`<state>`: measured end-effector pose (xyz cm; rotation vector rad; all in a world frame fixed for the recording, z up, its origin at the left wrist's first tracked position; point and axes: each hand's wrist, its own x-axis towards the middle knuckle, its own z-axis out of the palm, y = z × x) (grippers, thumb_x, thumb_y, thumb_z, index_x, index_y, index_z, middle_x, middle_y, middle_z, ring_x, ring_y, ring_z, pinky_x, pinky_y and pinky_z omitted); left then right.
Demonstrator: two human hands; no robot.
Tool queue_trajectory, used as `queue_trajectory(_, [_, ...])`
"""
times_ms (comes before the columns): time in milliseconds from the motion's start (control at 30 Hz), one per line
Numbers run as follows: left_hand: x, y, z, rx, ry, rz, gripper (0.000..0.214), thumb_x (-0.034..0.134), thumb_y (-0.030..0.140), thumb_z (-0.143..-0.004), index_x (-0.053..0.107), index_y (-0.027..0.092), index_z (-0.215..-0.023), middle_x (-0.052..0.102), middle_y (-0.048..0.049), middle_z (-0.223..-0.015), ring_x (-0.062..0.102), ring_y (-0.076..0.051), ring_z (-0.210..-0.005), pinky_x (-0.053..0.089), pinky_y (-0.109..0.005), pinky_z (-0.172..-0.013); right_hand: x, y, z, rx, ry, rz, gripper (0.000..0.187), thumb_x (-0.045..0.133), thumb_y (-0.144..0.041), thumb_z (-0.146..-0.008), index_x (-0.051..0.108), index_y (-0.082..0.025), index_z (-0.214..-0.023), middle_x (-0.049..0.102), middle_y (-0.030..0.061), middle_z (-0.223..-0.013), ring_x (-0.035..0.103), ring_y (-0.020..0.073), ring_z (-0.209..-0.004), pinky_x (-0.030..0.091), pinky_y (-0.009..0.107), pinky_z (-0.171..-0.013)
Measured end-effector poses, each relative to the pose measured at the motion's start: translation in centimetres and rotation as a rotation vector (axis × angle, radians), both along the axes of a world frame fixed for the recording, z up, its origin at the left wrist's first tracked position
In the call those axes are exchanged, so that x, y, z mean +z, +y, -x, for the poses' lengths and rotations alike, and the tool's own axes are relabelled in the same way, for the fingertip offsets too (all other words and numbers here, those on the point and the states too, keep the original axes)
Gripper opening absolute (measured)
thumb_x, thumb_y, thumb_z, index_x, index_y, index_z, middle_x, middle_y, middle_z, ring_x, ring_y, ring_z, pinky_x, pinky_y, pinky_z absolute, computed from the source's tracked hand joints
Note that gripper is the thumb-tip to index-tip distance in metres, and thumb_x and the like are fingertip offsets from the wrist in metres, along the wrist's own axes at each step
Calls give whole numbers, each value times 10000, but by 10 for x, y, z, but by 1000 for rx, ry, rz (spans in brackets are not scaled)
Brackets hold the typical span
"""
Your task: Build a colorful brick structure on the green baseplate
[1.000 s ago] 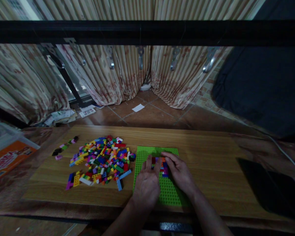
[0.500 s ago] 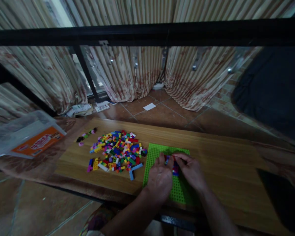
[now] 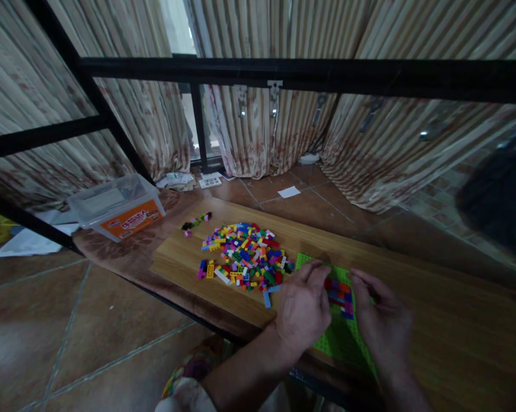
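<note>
A green studded baseplate point(image 3: 333, 337) lies on the wooden board, bearing a flat patch of red, orange, blue and purple bricks point(image 3: 340, 294). My left hand point(image 3: 304, 306) is over the plate's left part, fingers curled together beside the bricks; whatever is under its fingertips is hidden. At the plate's right edge is my right hand point(image 3: 382, 315), its thumb and fingers bent close around the edge and slightly blurred. A big heap of loose, mixed-colour bricks point(image 3: 249, 254) spreads left of the plate, with a light blue brick point(image 3: 267, 299) at its near side.
Small dark, green and pink pieces point(image 3: 196, 222) lie at the board's far left. Beyond the wooden board point(image 3: 176, 257) stands a clear plastic box point(image 3: 111, 200) with an orange label. A black rail point(image 3: 240, 71) crosses in front of striped curtains point(image 3: 258, 131). Papers point(image 3: 289, 191) lie on the tiled floor.
The view has swung left, so everything appears farther right. My hands have moved apart, uncovering more of the brick patch; my right hand has shifted to the plate's right edge.
</note>
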<state>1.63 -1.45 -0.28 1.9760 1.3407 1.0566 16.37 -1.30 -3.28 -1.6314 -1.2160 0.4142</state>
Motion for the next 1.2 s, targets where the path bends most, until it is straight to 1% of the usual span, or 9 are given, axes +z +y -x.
queue_trajectory(100, [9, 14, 26, 165, -280, -19, 291, 399, 150, -905, 614, 175, -1099, 654, -86, -1069, 602, -185, -1019, 484, -319, -927, -4, -7, 36, 243, -35, -18, 191, 526, -401, -877, 678, -306, -943, 682, 29, -978, 631, 239, -922, 507, 402, -819])
queue_trajectory(200, [12, 37, 61, 392, -609, 73, 218, 476, 226, -876, 634, 163, -1013, 671, -63, -927, 617, -160, -790, 506, -301, -756, -11, -12, 73, 513, -168, -36, 166, 528, -313, -892, 674, -289, -968, 660, 32, -991, 607, 224, -952, 498, 385, -846])
queue_trajectory(267, [14, 51, 85, 549, -857, 85, 162, 540, 224, -801, 639, 139, -898, 668, -54, -879, 599, -130, -702, 495, -259, -670, -16, -13, 94, 593, -271, -31, 184, 511, -265, -902, 676, -269, -981, 643, 47, -1006, 590, 219, -966, 495, 374, -854])
queue_trajectory(333, [16, 59, 105, 628, -995, 91, 173, 585, 228, -740, 640, 132, -873, 663, -35, -850, 571, -93, -639, 470, -219, -625, -19, -12, 111, 635, -361, -19, 213, 492, -218, -904, 672, -253, -1013, 627, 59, -1012, 574, 221, -967, 493, 374, -855])
queue_trajectory(433, [20, 61, 119, 631, -1080, 138, 194, 622, 236, -688, 647, 132, -850, 655, -13, -802, 538, -63, -584, 435, -181, -580, -24, -9, 128, 647, -485, 9, 242, 481, -171, -895, 661, -231, -1045, 612, 76, -1024, 546, 240, -966, 486, 399, -850])
queue_trajectory(700, [23, 56, 115, 539, -1038, 226, 199, 656, 261, -665, 656, 129, -814, 643, -6, -737, 542, -70, -576, 413, -177, -559, -35, 1, 142, 600, -648, 26, 208, 476, -154, -894, 666, -239, -901, 620, 79, -940, 522, 256, -935, 472, 417, -834])
queue_trajectory(900, [26, 54, 107, 465, -1020, 277, 188, 679, 248, -653, 659, 128, -796, 636, 10, -708, 537, -62, -559, 407, -164, -547, -14, -1, 136, 574, -449, -9, 205, 465, -166, -907, 660, -230, -900, 649, 56, -934, 560, 223, -917, 478, 366, -818])
queue_trajectory(1033, [22, 53, 95, 392, -925, 358, 198, 683, 289, -669, 669, 131, -787, 633, 11, -674, 546, -76, -548, 419, -178, -539, 4, 3, 102, 423, -197, -32, 159, 510, -259, -897, 666, -239, -917, 680, 37, -903, 613, 204, -875, 492, 343, -791])
queue_trajectory(1200, [-1, 43, 67, 190, -602, 410, 213, 629, 327, -755, 693, 155, -863, 670, -15, -716, 590, -125, -608, 454, -216, -557, 6, 13, 14, -43, 144, -56, 263, 635, -407, -773, 709, -197, -914, 735, 67, -910, 668, 220, -829, 529, 358, -757])
